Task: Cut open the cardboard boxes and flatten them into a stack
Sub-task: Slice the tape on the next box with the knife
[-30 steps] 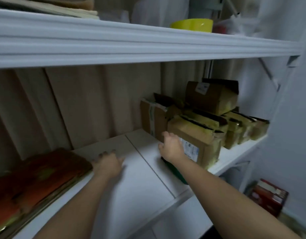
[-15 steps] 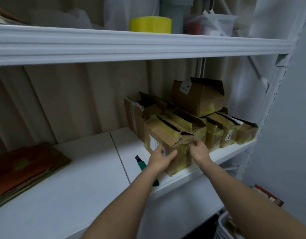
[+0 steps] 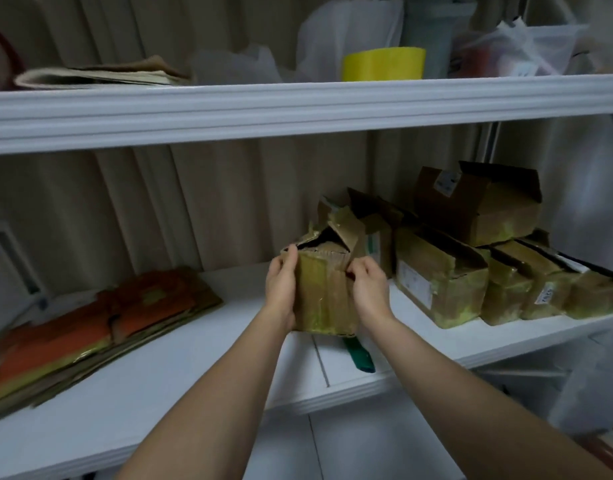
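Your left hand [image 3: 281, 289] and right hand [image 3: 369, 292] clamp cardboard box [image 3: 324, 292] from both sides, above near shelf [image 3: 159, 368] edge. Green cutter [image 3: 358, 353] lies beneath. Flattened stack [image 3: 90, 327] far left.

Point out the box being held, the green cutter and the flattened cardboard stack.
held box [image 3: 324, 296], head view, taped front face between the hands
green cutter [image 3: 360, 356], head view, handle showing below the box
flattened cardboard stack [image 3: 101, 327], head view, orange top sheet

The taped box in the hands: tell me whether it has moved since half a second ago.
Yes. The taped box has left the row of boxes, moving leftward, past the green cutter on the shelf.
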